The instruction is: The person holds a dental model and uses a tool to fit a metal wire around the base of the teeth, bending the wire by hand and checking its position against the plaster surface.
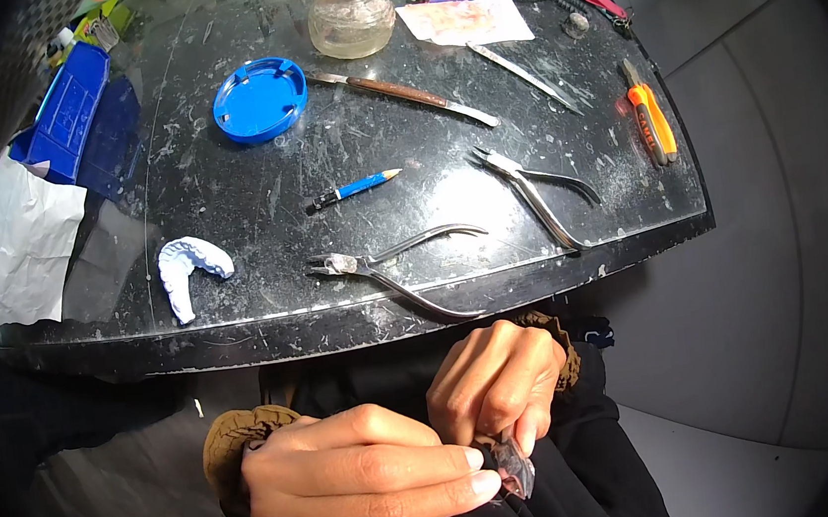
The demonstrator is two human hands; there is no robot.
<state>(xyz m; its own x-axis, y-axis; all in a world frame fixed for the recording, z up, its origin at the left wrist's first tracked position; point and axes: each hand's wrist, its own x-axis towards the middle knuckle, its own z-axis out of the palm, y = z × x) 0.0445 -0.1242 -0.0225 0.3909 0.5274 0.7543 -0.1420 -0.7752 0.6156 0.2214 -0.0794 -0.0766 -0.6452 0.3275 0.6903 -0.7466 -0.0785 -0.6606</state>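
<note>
Over my lap, my left hand (360, 478) and my right hand (496, 380) meet at a small, dark, shiny, crumpled piece (516, 470) with a pinkish patch. It looks like a thin plastic packet, though its exact kind is unclear. My right thumb and curled fingers pinch its upper end. The left fingertips press together at its left edge, partly covering it. On the table edge just beyond lie wire-cutting pliers (340, 264) with spread handles. A second pair of pliers (526, 183) rests to their right.
On the black table (258, 194) are a white dental arch model (181, 271), a blue pencil stub (358, 190), a blue round lid (259, 99), a wooden-handled knife (398, 93), a glass burner (351, 20), a slim metal tool (523, 76) and an orange cutter (655, 121). White paper (14, 242) lies left.
</note>
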